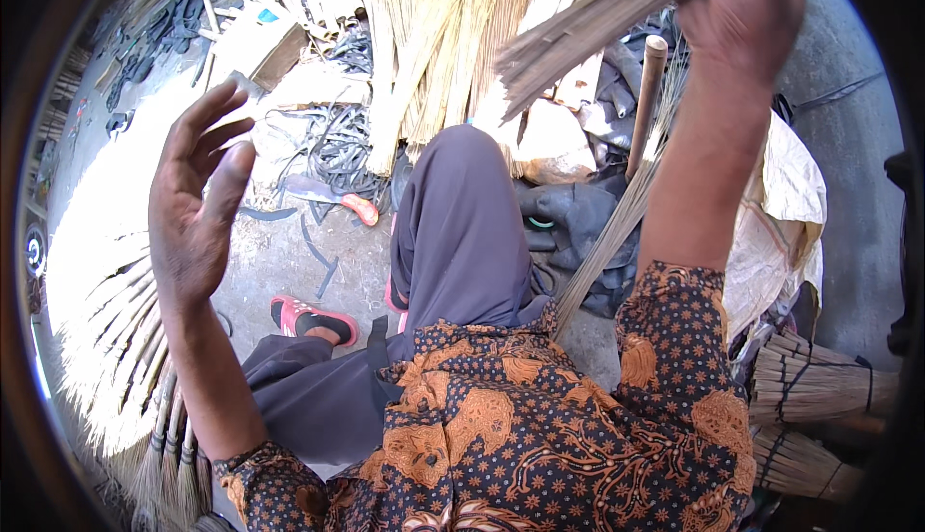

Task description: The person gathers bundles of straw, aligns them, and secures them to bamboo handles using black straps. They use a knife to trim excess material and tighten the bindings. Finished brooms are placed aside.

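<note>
My right hand (737, 12) is raised at the upper right, its fingers wrapped round a flat, grey-brown bundle of stiff strips (597, 36). The strips' frayed ends point left and down. My left hand (198, 195) hangs in the air at the left, fingers loosely curved and apart, with nothing in it. Beyond it on the ground lies a knife (332, 197) with an orange-red handle, among black rubber strips (337, 146). A sheaf of long, thin straw strands (612, 238) slants beside my right forearm toward my lap. Near it a wooden stick (647, 103) stands tilted.
Pale straw bundles (434, 40) lie beyond my raised knee (462, 214). Finished-looking brooms (125, 339) are heaped at the left. Tied bristle bundles (819, 383) and a white sack (780, 224) lie at the right. Dark rubber pieces (578, 219) sit by my knee.
</note>
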Tool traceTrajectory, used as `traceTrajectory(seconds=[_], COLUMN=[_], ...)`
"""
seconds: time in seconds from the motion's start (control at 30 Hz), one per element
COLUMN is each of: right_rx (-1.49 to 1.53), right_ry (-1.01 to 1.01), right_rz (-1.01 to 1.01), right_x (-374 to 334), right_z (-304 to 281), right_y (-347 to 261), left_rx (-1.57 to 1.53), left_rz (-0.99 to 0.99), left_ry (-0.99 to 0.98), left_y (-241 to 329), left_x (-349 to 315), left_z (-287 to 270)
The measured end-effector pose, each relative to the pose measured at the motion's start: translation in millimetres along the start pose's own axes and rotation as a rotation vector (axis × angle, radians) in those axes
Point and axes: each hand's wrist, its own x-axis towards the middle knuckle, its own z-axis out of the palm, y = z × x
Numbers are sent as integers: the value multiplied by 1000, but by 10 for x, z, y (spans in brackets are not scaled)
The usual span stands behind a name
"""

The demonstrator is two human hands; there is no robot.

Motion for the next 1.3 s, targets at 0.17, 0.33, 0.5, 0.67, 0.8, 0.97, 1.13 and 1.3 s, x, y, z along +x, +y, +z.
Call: traceTrajectory(seconds=[0.17,0.33,0.5,0.67,0.8,0.97,1.13,1.3], right_rx=[245,418,134,66,17,18,72,-260], right_ry=[-270,-446,-678,-756,-729,-758,-948,-1109], right_rz=[-221,-127,291,565,536,473,458,548], right_x=[-210,-908,-1849,-2735,-2969,-2740,-2755,-3096], right_z=[1652,2560,2485,2390,2484,2598,2504,2013], right_y=[535,808,1200,1772,1893,1749,1856,2227], left_rx=[293,65,-51,-94,-215,6,-7,-252], left_rz=[371,-61,-303,-237,-361,-344,-288,-911], left_ry=[178,351,321,443,370,362,465,771], left_y=[436,-148,-1024,-1638,-1811,-1929,-2155,-2250], left_x=[450,14,-864,-1262,-1327,-1288,-1418,-1517], left_z=[384,274,483,655,687,752,921,641])
